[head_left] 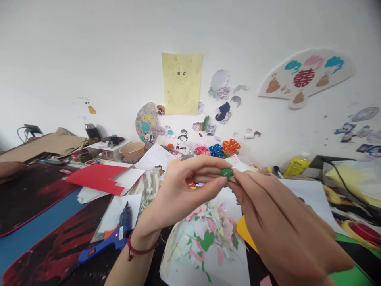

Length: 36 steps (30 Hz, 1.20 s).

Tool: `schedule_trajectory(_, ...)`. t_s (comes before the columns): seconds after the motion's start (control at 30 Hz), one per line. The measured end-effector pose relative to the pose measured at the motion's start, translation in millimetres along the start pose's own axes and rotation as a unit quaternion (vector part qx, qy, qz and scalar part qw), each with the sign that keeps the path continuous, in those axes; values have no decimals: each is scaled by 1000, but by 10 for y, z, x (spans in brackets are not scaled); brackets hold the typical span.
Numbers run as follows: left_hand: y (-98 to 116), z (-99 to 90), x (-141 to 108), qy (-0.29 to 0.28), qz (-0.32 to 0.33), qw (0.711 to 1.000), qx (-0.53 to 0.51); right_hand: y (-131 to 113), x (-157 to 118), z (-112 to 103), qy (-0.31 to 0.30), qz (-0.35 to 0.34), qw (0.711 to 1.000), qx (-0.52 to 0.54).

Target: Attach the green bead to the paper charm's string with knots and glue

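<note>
In front of me, at chest height, a small glossy green rounded piece (226,173) is caught between both hands. My left hand (184,190) pinches it from the left, thumb below and fingers curved above. From the right, my right hand (276,222) closes its fingertips on the same piece, where a small tan bit shows beneath the green. What the piece is, I cannot make out. Beneath the hands lies a white sheet (220,274) scattered with pink, green and pale paper scraps (205,240). A blue glue gun (110,240) rests left of my left wrist.
Red paper (95,176) and a tan bowl (132,151) are on the left. Pink, blue and orange flowers (216,150) stand at the back by the wall. To the right are a yellow bottle (297,164) and a red-and-yellow tape roll (364,232). Another person's hand (10,171) shows far left.
</note>
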<state>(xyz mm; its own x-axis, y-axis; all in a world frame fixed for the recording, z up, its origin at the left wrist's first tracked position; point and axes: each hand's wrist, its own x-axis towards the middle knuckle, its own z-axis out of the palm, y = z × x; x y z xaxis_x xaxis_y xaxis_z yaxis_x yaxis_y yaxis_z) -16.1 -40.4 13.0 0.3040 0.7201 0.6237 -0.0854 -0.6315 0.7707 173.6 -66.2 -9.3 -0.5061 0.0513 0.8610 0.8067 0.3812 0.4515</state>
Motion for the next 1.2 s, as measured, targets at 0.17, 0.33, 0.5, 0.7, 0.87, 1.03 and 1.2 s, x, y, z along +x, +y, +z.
schedule_trajectory(0.17, -1, 11, 5, 6, 6, 1000, 15, -34, -15, 20, 15, -9, 1000, -17)
schedule_trajectory(0.33, 4, 16, 15, 11, -1, 1000, 15, -50, 30, 30, 15, -1, 1000, -24)
schedule_trajectory(0.5, 11, 24, 14, 8, -21, 1000, -6, -55, 7, 38, 11, -6, 1000, -18)
schedule_trajectory(0.7, 25, 39, 21, 16, -37, 999, -2, -142, 48, 35, 4, 54, 999, -10)
schedule_trajectory(0.87, 24, 45, 32, 20, -43, 999, -6, -124, 70, 37, 1, 51, 999, 7)
schedule_trajectory(1.03, 21, 39, 33, 17, -45, 999, -18, -87, 49, 66, 14, 17, 1000, 0)
schedule_trajectory(1.2, 40, 3, 30, 13, -44, 999, -21, -71, 64, 77, 41, 44, 998, -6)
